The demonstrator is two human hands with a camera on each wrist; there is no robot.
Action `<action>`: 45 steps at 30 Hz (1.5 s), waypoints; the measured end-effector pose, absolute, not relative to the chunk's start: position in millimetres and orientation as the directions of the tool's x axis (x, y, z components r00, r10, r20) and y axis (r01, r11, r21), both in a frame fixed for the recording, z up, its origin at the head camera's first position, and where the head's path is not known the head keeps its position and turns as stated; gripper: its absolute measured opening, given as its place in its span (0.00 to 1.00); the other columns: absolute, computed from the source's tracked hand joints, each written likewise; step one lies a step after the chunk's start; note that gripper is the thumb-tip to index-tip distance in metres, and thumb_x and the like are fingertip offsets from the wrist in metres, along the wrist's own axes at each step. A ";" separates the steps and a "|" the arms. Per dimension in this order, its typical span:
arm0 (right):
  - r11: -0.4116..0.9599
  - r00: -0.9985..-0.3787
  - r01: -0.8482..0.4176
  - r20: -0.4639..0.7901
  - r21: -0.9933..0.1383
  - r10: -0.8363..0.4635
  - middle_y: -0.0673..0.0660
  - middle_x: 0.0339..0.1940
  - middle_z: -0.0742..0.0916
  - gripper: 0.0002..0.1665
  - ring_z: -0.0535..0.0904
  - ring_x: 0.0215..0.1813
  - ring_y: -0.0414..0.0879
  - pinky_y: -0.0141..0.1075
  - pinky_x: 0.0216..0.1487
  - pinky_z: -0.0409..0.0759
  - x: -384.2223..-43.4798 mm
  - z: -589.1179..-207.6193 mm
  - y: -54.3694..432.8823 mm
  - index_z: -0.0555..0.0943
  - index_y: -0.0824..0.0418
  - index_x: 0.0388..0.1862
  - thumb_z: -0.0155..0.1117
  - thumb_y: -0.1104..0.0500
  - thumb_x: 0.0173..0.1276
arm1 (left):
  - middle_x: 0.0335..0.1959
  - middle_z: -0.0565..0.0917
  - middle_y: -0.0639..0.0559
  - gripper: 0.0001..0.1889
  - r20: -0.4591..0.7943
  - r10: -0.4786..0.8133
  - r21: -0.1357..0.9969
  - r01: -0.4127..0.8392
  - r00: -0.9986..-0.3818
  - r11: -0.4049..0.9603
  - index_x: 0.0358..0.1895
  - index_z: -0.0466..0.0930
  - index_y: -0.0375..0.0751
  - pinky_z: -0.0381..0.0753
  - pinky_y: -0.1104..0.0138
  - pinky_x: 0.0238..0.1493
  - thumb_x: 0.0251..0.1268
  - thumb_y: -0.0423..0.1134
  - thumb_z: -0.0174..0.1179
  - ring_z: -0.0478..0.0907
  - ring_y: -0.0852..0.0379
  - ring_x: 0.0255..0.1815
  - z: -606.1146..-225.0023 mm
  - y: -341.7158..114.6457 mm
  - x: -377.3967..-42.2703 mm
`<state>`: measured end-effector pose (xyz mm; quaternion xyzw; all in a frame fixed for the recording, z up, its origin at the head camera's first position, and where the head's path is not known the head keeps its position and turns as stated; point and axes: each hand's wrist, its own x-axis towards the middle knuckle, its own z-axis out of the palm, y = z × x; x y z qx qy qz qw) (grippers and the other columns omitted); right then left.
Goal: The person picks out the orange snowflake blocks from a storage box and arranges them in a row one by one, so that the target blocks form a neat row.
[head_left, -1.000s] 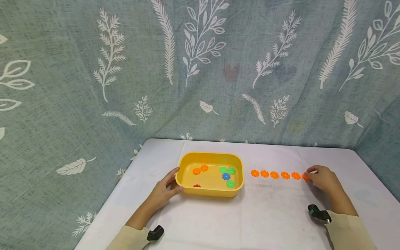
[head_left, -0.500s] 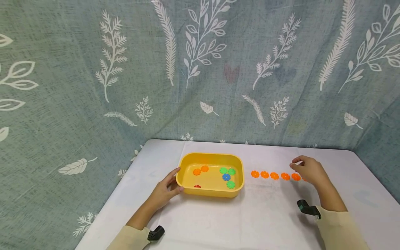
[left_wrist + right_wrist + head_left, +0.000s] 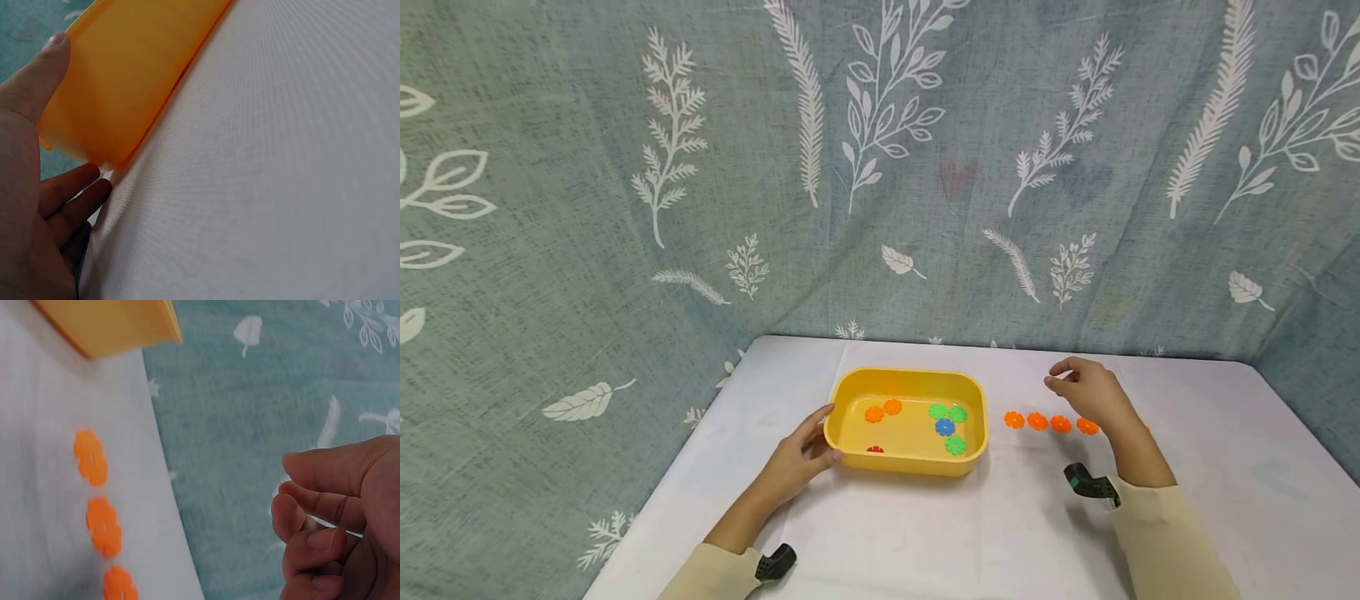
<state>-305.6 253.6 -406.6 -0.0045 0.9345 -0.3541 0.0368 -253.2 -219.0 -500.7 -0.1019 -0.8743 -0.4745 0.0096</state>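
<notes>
My left hand holds the left end of a yellow plastic basin. In the left wrist view its thumb lies along the basin's wall, with other fingers near the lower corner. Inside are two orange flower-shaped discs, several green ones, a blue one and a partly hidden red one. My right hand hovers above a row of orange flower-shaped discs, partly covering it. In the right wrist view its fingers are loosely bent, with nothing visible between them.
A white cloth covers the table. Behind it and at the sides hangs a green-grey curtain with white leaf prints. Black wrist cameras sit at both sleeves.
The right hand has left the orange disc at the row's right end, risen and moved left over the row towards the basin. The left hand stays on the basin.
</notes>
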 end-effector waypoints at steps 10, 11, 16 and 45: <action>0.742 -0.996 -0.021 -0.047 -0.670 -0.071 0.58 0.39 0.83 0.22 0.77 0.39 0.53 0.41 0.35 0.78 -311.1 -398.7 216.2 0.78 0.60 0.53 0.61 0.46 0.70 | 0.62 0.77 0.48 0.43 0.116 0.170 0.824 0.190 -0.979 0.534 0.74 0.59 0.69 0.59 0.44 0.68 0.54 0.55 0.71 0.67 0.48 0.68 -497.9 -218.4 -253.9; 0.741 -0.996 -0.025 -0.047 -0.671 -0.076 0.57 0.39 0.83 0.21 0.77 0.39 0.52 0.41 0.35 0.78 -311.9 -399.0 212.5 0.79 0.60 0.53 0.61 0.47 0.70 | 0.62 0.77 0.48 0.43 0.114 0.169 0.825 0.188 -0.979 0.533 0.74 0.59 0.69 0.58 0.44 0.68 0.54 0.55 0.71 0.66 0.48 0.68 -497.3 -218.3 -253.7; 0.731 -0.993 -0.059 -0.036 -0.679 -0.113 0.56 0.37 0.83 0.19 0.77 0.37 0.51 0.41 0.35 0.78 -315.2 -401.3 194.4 0.79 0.59 0.52 0.61 0.48 0.70 | 0.62 0.77 0.48 0.43 0.106 0.167 0.824 0.181 -0.980 0.536 0.74 0.59 0.70 0.58 0.43 0.68 0.55 0.56 0.70 0.66 0.47 0.68 -496.9 -218.6 -252.8; 0.671 -0.962 -0.177 -0.016 -0.720 -0.271 0.51 0.32 0.82 0.09 0.77 0.32 0.47 0.39 0.33 0.78 -320.6 -417.6 96.1 0.82 0.54 0.43 0.65 0.52 0.69 | 0.64 0.75 0.47 0.43 0.098 0.154 0.839 0.165 -0.983 0.518 0.74 0.60 0.67 0.56 0.44 0.69 0.54 0.55 0.71 0.65 0.47 0.70 -499.5 -217.4 -251.5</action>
